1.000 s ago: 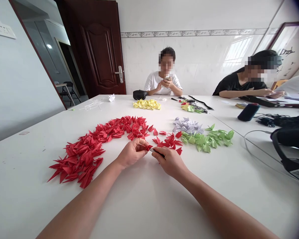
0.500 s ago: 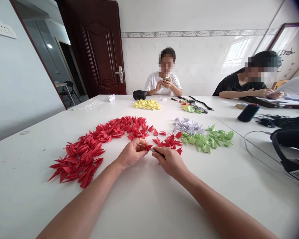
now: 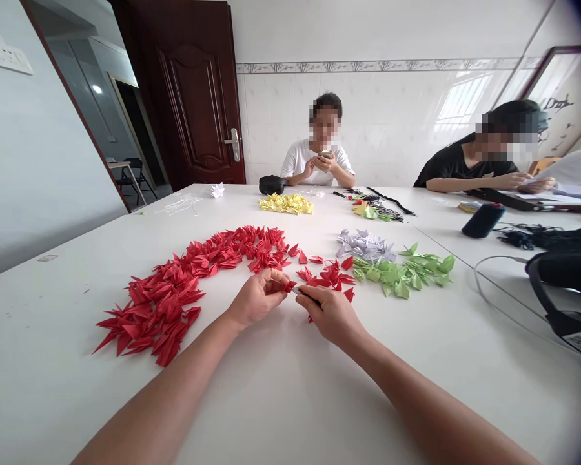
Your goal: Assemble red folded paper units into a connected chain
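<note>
Small red piece [image 3: 290, 287] being worked between fingertips and tool

Near the centre of the frame, over the bare white table [image 3: 281, 400], the left hand [image 3: 259, 300] is pinching the small red piece in its fingertips. The right hand [image 3: 336, 315], just to its right, is closing around a slim dark tool [image 3: 310, 296], whose pale tip is pointing left and seemingly meeting the paper; whether it is entering a fold cannot be told.

Working this well is probably depending on a light pinch close to the tip, so the paper is not bending or creasing elsewhere. The tool is likely needing short, gentle pressure along the fold, with its point aiming clear of the left fingertips; levering hard could be tearing such a small piece.

Left of the hands, a long band of red folded pieces [image 3: 167, 294] is curving from the lower left towards the centre. A loose red cluster [image 3: 330, 276] is lying just beyond the right hand, with green pieces [image 3: 392, 276] and pale lavender pieces [image 3: 365, 245] sitting to its right. Farther up, yellow pieces [image 3: 286, 204] are lying in a heap, and behind them a person in white [image 3: 293, 160] is holding a phone [image 3: 325, 155].
</note>
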`<state>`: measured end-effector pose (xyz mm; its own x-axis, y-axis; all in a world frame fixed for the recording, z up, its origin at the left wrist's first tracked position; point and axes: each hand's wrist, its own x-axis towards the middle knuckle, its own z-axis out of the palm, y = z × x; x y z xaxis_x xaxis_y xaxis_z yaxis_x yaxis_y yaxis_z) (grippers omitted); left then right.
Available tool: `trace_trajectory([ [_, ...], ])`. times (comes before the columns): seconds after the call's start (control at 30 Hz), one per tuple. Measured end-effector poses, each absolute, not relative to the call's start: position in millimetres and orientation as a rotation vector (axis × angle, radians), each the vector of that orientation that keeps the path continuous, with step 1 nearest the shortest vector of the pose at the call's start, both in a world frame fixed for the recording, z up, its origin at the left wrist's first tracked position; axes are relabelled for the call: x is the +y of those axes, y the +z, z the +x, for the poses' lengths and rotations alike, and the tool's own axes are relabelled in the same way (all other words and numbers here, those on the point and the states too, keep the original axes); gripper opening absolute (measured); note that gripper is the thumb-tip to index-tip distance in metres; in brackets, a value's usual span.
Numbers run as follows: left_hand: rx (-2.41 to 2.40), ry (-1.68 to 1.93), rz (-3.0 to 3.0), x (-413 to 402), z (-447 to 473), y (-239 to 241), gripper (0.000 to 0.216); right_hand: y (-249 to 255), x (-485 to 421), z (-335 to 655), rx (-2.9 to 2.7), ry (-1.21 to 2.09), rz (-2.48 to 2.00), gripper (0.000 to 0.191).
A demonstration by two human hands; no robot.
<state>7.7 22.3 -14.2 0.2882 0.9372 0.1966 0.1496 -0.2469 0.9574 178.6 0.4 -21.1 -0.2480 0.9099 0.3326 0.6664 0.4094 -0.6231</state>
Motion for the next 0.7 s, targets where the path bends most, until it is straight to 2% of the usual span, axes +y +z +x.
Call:
trace_trajectory([
  [0.7, 1.099, 0.941, 1.659, 20.2, 7.6, -14.2, 0.024, -19.4, 1.6, 180.3, -2.04, 0.417, -1.325, 0.021],
])
